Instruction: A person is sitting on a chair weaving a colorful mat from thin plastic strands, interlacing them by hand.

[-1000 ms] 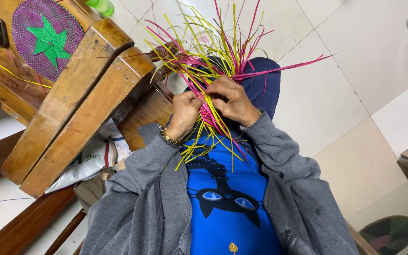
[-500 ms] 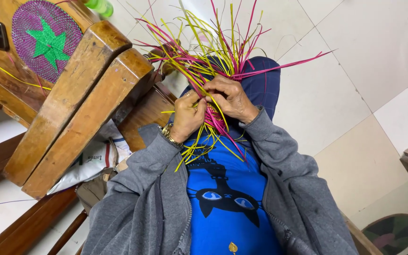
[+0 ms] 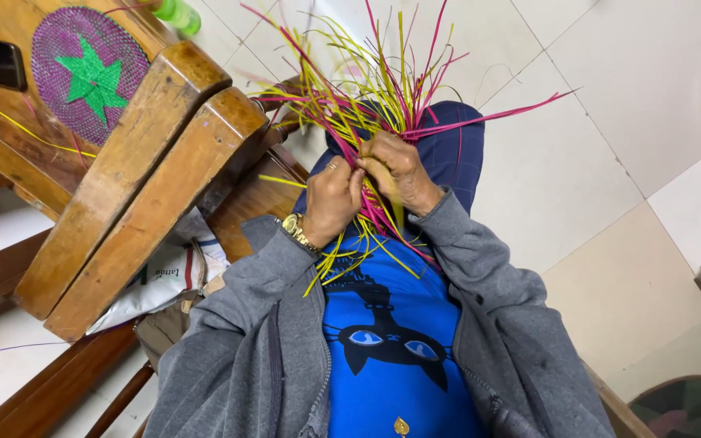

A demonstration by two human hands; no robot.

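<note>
We hold a bundle of strips, pink and yellow-green, over our lap, just above the knee in blue trousers. The left hand is closed on the strips at the place where they cross, with a gold watch on its wrist. The right hand touches it at 2 o'clock, and its fingers pinch a few strips close to the same place. From the hands the loose ends fan out towards 12 o'clock, and shorter ends hang down at 6 o'clock over the blue shirt.

We judge the strips as very light, thin and springy. They bend easily but want to go straight again, and they look smooth, so they may slip between the fingers. A sharp fold could crack one. The best hold seems near the crossing, not at the free tips, which only whip around.

At 10 o'clock a round woven mat, purple with a green star, lies on a wooden bench. We see no open container; a white bag lies under the bench, and we cannot tell its contents.
</note>
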